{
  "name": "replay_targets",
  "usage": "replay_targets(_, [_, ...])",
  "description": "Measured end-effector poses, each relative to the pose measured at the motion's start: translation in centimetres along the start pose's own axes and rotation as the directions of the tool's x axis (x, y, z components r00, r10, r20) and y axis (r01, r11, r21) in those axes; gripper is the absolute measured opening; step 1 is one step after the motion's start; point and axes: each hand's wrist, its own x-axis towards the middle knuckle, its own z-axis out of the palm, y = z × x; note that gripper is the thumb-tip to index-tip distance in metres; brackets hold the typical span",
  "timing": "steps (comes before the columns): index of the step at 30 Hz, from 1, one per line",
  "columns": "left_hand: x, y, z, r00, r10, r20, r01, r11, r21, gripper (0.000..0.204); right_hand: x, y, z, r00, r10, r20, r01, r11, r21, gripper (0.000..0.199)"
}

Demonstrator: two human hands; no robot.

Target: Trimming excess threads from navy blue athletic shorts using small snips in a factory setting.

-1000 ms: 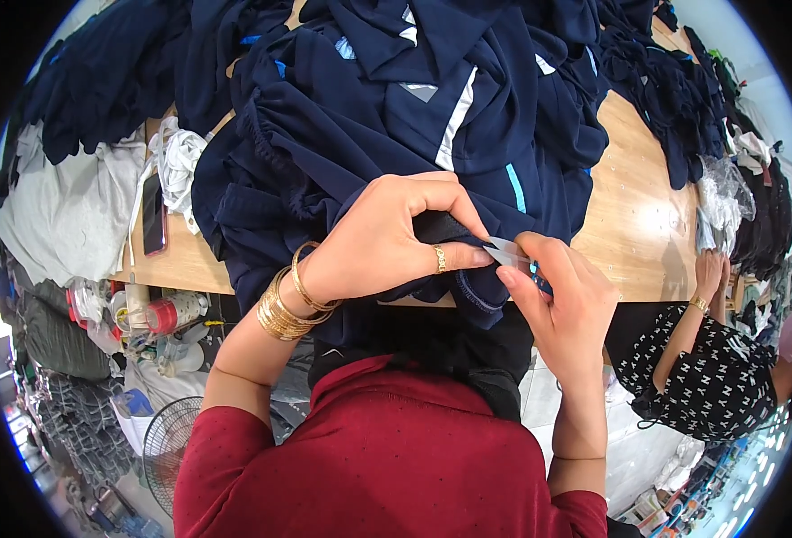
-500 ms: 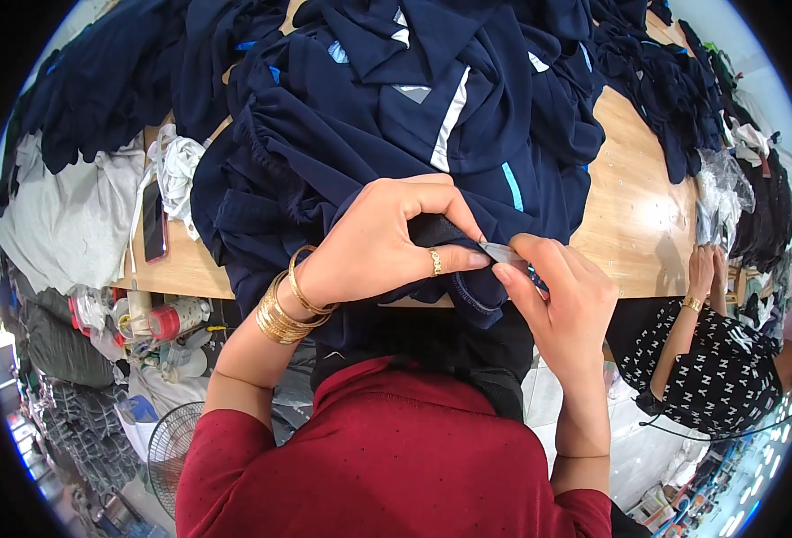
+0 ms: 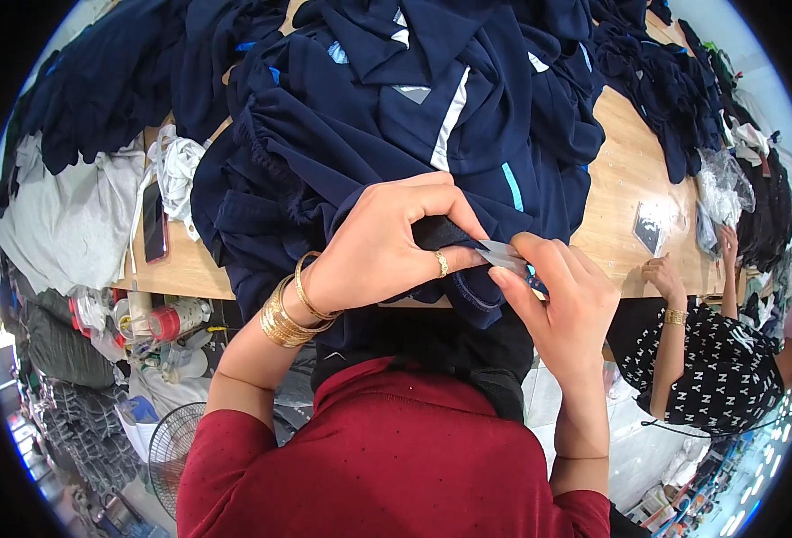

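Where navy cloth [image 3: 351, 117] ends rightward, open tabletop [image 3: 625, 202] shows. Left hand [image 3: 374, 235] pinches a cloth fold [image 3: 439, 233]; right hand [image 3: 573, 296] grips snips [image 3: 502, 255].

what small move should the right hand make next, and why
Probably one short, careful snip: the right hand holds the snips with their tips at the edge of the navy cloth pinched by the left hand, and the blades sit very near the left fingertips.
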Motion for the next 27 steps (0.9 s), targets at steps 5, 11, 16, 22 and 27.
replay_targets(5, [0.04,0.13,-0.09,1.000,0.014,0.008,-0.015,0.999,0.044,0.021,0.08,-0.07,0.18,1.000,-0.009,-0.012,0.009,1.000,-0.010,0.025])
replay_targets(11, [0.08,0.13,0.04,1.000,0.006,0.009,-0.006,0.999,0.036,0.019,0.02,-0.03,0.13,1.000,-0.018,-0.007,0.017,0.999,-0.030,0.024])
replay_targets(16, [0.03,0.09,0.12,1.000,0.014,0.004,-0.014,0.999,0.047,0.019,-0.10,0.02,0.16,1.000,-0.005,-0.025,0.005,1.000,-0.010,0.021])
replay_targets(22, [-0.04,0.02,0.04,1.000,0.008,0.010,-0.008,0.999,0.051,0.019,-0.31,-0.04,0.09,0.999,0.044,-0.018,-0.044,0.998,0.037,0.021])
replay_targets(27, [-0.01,0.00,0.15,1.000,0.029,-0.001,-0.029,0.999,0.035,0.020,-0.32,-0.11,-0.02,0.999,0.036,-0.009,-0.036,0.999,0.026,0.022])
